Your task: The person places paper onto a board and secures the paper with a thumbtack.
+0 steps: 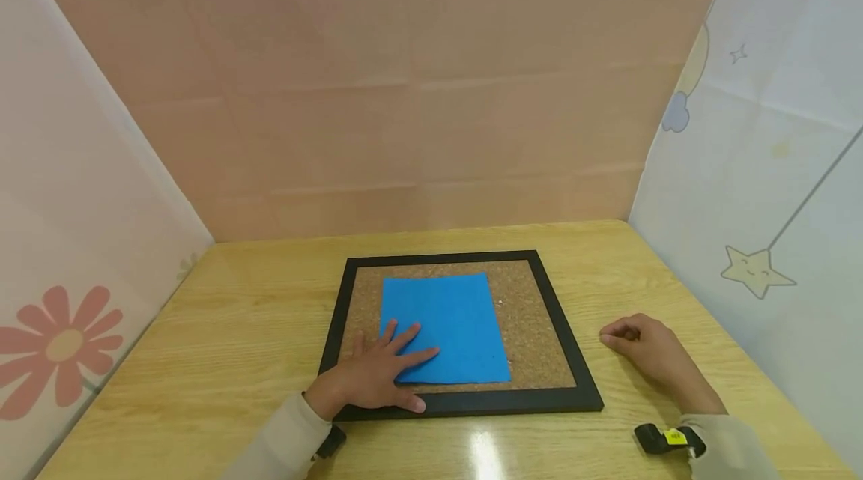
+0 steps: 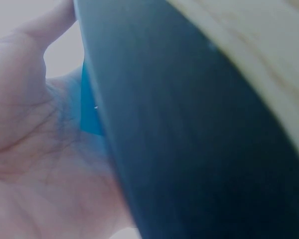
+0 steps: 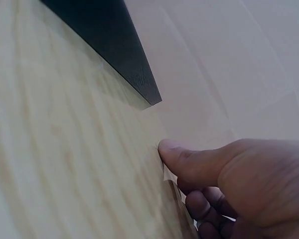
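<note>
A bright blue sheet, apparently paper or thin felt, lies flat on a cork board with a black frame. My left hand rests with fingers spread over the sheet's lower left corner, its thumb on the near side of the frame. Right of the board, my right hand is low over the table, thumb and index fingertips together and the other fingers curled. A small pale patch shows beside those fingertips in the right wrist view; whether it is a held thing, I cannot tell.
The board lies on a light wooden table. A tan backdrop stands behind it, with printed side panels at left and right. A tiny white speck shows on the cork right of the sheet.
</note>
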The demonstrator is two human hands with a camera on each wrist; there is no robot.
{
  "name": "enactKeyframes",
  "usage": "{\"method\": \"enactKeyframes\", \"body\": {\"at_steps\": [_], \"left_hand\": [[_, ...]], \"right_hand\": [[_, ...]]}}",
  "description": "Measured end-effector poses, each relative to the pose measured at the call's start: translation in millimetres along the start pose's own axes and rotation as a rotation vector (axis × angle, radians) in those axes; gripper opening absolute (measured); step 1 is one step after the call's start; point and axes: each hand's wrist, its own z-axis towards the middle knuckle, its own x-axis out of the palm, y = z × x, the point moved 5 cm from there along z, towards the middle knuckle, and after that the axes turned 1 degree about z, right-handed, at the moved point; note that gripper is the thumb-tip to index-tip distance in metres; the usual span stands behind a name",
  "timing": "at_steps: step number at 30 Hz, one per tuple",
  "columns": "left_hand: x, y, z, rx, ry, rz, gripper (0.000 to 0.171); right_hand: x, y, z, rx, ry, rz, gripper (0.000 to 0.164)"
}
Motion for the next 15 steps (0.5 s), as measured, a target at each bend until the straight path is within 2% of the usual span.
{"method": "enactKeyframes", "body": {"at_steps": [9,15], "left_hand": [[0.8,0.5,0.6,0.0,-0.008,0.004,0.077],[0.3,-0.3,-0.2,0.001,-0.011,0.001,0.077]], "right_hand": [[0.1,-0.5,-0.8,-0.009,-0.017,-0.01,0.026],[-1.4,2.9,-0.2,-0.032,-0.108,-0.012,0.021]]}}
